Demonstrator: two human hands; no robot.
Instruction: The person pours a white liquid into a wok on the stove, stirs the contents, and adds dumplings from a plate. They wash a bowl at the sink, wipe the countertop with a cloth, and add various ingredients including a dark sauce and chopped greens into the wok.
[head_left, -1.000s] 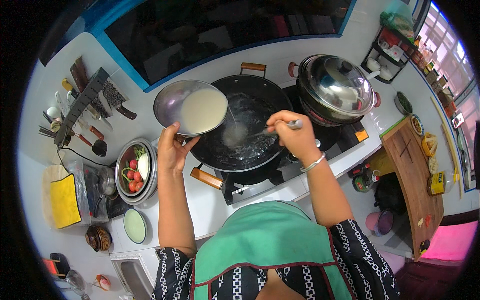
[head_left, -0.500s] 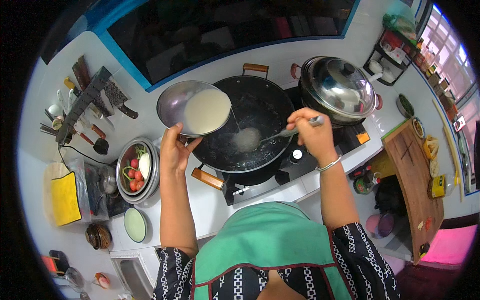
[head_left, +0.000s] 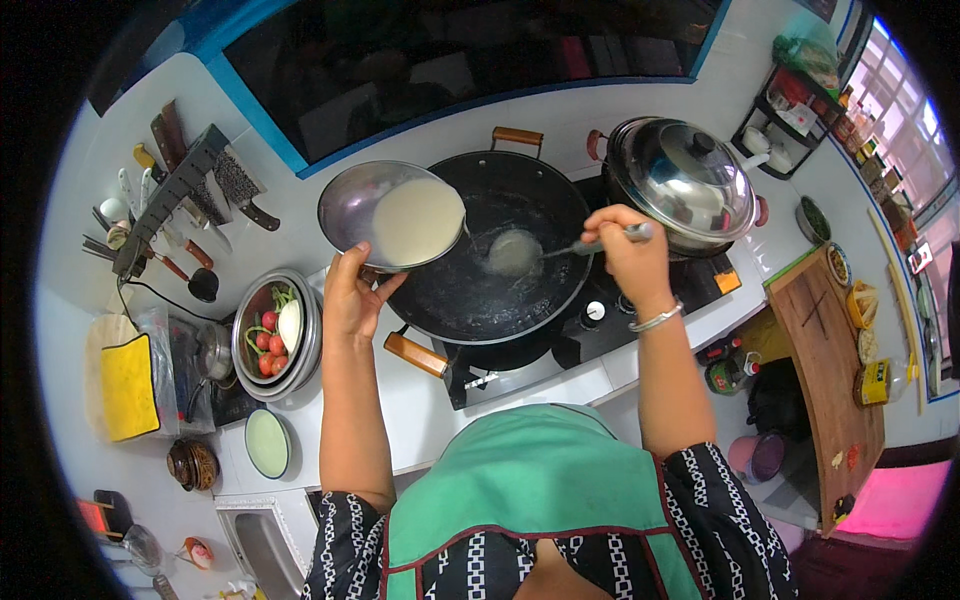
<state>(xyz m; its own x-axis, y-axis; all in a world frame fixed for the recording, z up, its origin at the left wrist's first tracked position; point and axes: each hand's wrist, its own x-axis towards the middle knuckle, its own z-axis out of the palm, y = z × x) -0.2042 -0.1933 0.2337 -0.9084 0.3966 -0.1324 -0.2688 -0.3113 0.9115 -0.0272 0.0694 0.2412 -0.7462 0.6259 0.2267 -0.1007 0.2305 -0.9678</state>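
Note:
My left hand (head_left: 356, 298) grips the rim of a metal bowl (head_left: 342, 212) that holds milky white liquid (head_left: 418, 222). The bowl tilts to the right over the left side of a black wok (head_left: 450, 310), and a thin trickle shows at its lip. My right hand (head_left: 637, 262) is closed round the metal handle of a ladle (head_left: 575, 250). The ladle's head is down in the wok's clear liquid, near the middle, with a whitish cloudy patch (head_left: 514, 253) about it. The wok sits on the stove and has wooden handles.
A lidded steamer pot (head_left: 682, 185) stands right of the wok. Left are nested metal bowls (head_left: 302, 350) of vegetables, a pale green bowl (head_left: 267, 444) and a wall knife rack (head_left: 172, 200). A wooden board (head_left: 825, 370) lies far right, a sink (head_left: 268, 545) lower left.
The ladle's head and the cloudy patch have shifted right and slightly up within the wok. My right hand has moved a little with it. The tilted bowl stays nearly in place.

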